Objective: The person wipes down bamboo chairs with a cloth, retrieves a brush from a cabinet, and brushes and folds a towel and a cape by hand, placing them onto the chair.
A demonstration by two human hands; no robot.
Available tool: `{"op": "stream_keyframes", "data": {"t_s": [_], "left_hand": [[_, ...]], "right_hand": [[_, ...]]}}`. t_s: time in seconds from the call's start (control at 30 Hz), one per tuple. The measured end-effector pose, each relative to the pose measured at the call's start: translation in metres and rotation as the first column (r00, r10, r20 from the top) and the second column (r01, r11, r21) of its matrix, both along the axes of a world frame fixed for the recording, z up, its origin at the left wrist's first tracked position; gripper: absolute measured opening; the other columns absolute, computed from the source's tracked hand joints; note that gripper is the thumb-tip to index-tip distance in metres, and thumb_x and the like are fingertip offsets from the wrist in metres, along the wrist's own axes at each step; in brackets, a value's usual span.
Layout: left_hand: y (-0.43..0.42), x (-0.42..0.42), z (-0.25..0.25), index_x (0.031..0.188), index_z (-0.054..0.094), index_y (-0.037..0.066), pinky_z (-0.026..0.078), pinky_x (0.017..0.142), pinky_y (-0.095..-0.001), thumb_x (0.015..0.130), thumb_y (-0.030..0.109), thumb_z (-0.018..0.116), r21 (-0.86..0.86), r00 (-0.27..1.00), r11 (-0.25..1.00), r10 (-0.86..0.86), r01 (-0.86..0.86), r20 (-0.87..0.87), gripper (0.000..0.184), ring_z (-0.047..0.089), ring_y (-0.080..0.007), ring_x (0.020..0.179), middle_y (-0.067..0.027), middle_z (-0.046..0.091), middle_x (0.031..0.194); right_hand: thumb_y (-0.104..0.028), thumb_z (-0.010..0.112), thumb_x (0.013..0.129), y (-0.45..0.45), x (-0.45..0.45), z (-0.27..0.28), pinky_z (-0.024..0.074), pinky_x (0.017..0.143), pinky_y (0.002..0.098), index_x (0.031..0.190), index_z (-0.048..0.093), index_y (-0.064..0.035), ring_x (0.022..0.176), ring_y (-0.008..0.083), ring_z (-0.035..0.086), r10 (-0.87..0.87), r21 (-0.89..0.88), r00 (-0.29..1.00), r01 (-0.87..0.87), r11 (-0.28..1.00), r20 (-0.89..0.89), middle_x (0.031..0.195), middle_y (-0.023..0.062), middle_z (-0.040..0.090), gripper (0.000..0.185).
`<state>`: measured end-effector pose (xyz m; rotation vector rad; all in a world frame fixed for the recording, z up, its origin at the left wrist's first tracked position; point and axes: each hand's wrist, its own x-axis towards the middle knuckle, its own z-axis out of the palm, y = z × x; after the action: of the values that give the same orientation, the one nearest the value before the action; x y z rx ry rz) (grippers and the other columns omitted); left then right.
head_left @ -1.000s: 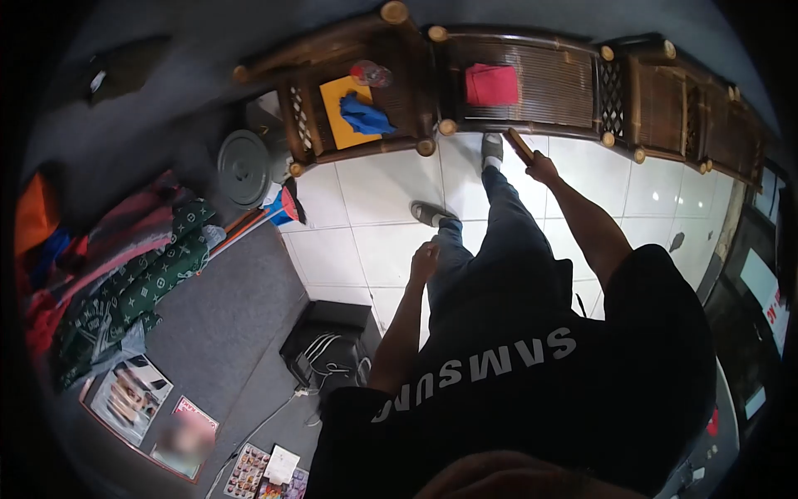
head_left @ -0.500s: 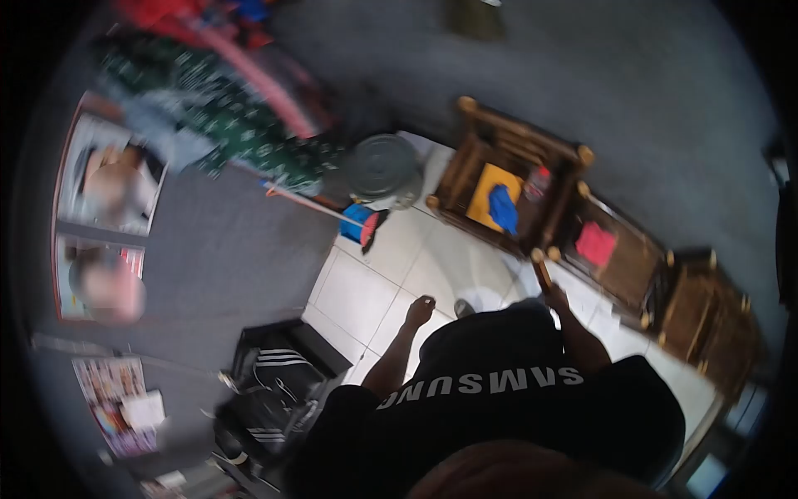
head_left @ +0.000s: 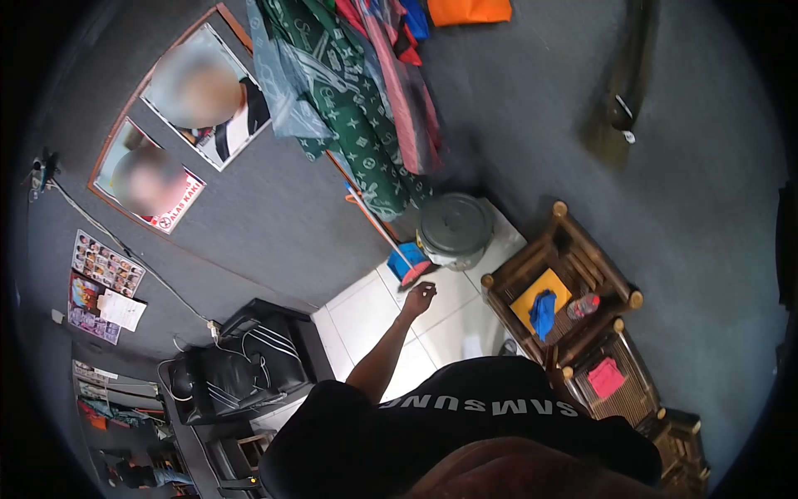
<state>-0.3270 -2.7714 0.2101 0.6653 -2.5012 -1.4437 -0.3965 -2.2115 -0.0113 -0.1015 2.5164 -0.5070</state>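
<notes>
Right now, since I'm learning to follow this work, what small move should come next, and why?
Perhaps ease the left hand toward the blue dustpan: the hand seems to hold nothing, and in this view it appears close by, though depth is hard to judge.

Grey wall (head_left: 515, 100), white tiled floor (head_left: 356, 313)

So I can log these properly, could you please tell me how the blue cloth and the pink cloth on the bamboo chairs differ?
The blue cloth is bunched into a long shape, while the pink cloth is flatter and roughly square. The blue cloth lies on a yellow sheet; the pink cloth rests directly on a slatted bamboo seat. Both lie on bamboo seating.
</notes>
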Motion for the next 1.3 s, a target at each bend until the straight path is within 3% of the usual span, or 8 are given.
{"op": "stream_keyframes", "data": {"t_s": [0.13,0.23,0.37,0.63,0.67,0.8,1.13,1.3], "left_hand": [[-0.066,-0.087,0.09,0.114,0.064,0.0,0.055,0.079,-0.0332,0.098,0.016,0.058,-0.253,0.979,0.967,-0.035,-0.017,-0.2,0.023,0.07,-0.0215,0.091,-0.0143,0.073,0.096],[-0.085,-0.147,0.242,0.115,0.063,-0.001,0.052,0.081,-0.0323,0.097,0.007,0.057,-0.147,0.871,0.988,-0.031,-0.047,-0.49,0.02,0.065,-0.016,0.089,-0.0086,0.07,0.097],[-0.125,-0.228,0.423,0.106,0.064,-0.001,0.05,0.081,-0.0294,0.096,0.005,0.058,-0.375,0.78,0.922,-0.165,-0.095,-0.603,0.013,0.06,-0.0125,0.086,-0.0051,0.066,0.091],[-0.28,-0.405,0.67,0.107,0.07,0.003,0.055,0.08,-0.0409,0.087,0.03,0.067,-0.631,0.629,0.598,-0.255,-0.494,-0.735,0.034,0.071,-0.0336,0.088,-0.0163,0.073,0.095],[-0.302,-0.422,0.694,0.11,0.069,0.004,0.054,0.086,-0.0426,0.086,0.035,0.067,-0.625,0.655,0.533,-0.166,-0.57,-0.738,0.04,0.07,-0.0355,0.097,-0.0158,0.073,0.102],[-0.33,-0.452,0.748,0.126,0.06,0.003,0.048,0.099,-0.0494,0.087,0.044,0.061,-0.582,0.626,0.263,0.129,-0.77,-0.769,0.057,0.057,-0.0425,0.122,-0.0224,0.064,0.126],[-0.381,-0.492,0.793,0.136,0.055,0.005,0.045,0.105,-0.0462,0.091,0.049,0.052,-0.671,0.776,0.398,0.403,-0.626,-0.485,0.063,0.056,-0.0375,0.128,-0.0194,0.06,0.136],[-0.404,-0.505,0.834,0.127,0.062,0.003,0.048,0.101,-0.0483,0.094,0.044,0.049,-0.505,0.656,0.447,0.304,-0.739,-0.691,0.054,0.061,-0.0385,0.121,-0.0218,0.063,0.13]], "right_hand": [[-0.025,0.072,0.08,-0.035,-0.053,0.007,0.0498,0.053,0.0406,0.137,0.047,-0.0027,0.076,0.0316,0.07,-0.161,-0.064,0.973,0.173,0.983,0.163,0.099,0.0213,0.072,0.065],[-0.022,0.071,0.081,-0.06,-0.097,0.011,0.0489,0.051,0.0391,0.135,0.05,-0.003,0.073,0.0314,0.07,-0.201,-0.109,0.955,0.229,0.967,0.22,0.097,0.0201,0.072,0.061],[-0.019,0.071,0.083,-0.088,-0.149,0.017,0.0477,0.049,0.037,0.132,0.054,-0.0033,0.07,0.0311,0.069,-0.277,-0.169,0.923,0.327,0.93,0.267,0.094,0.0186,0.073,0.055],[-0.013,0.077,0.08,-0.124,-0.152,0.071,0.0502,0.048,0.0377,0.113,0.064,-0.0024,0.061,0.0316,0.066,-0.373,-0.213,0.914,0.401,0.891,0.158,0.083,0.0148,0.071,0.037],[-0.022,0.077,0.079,-0.101,-0.144,-0.037,0.0504,0.051,0.0414,0.108,0.067,-0.0016,0.063,0.0349,0.068,-0.456,-0.204,0.877,0.478,0.854,0.148,0.078,0.0168,0.07,0.037],[-0.036,0.074,0.08,-0.115,-0.071,0.014,0.0524,0.066,0.049,0.109,0.067,-0.0016,0.082,0.043,0.069,-0.367,-0.1,0.922,0.356,0.929,-0.125,0.081,0.024,0.069,0.045],[-0.036,0.075,0.079,-0.15,-0.07,0.068,0.0524,0.067,0.0492,0.109,0.066,-0.0012,0.083,0.0426,0.069,-0.617,-0.081,0.786,0.618,0.782,0.035,0.083,0.0241,0.069,0.046],[-0.035,0.075,0.079,-0.158,-0.068,0.071,0.0524,0.067,0.0493,0.109,0.066,-0.0011,0.084,0.0423,0.069,-0.652,-0.082,0.757,0.654,0.752,0.048,0.084,0.0242,0.069,0.046]]}}
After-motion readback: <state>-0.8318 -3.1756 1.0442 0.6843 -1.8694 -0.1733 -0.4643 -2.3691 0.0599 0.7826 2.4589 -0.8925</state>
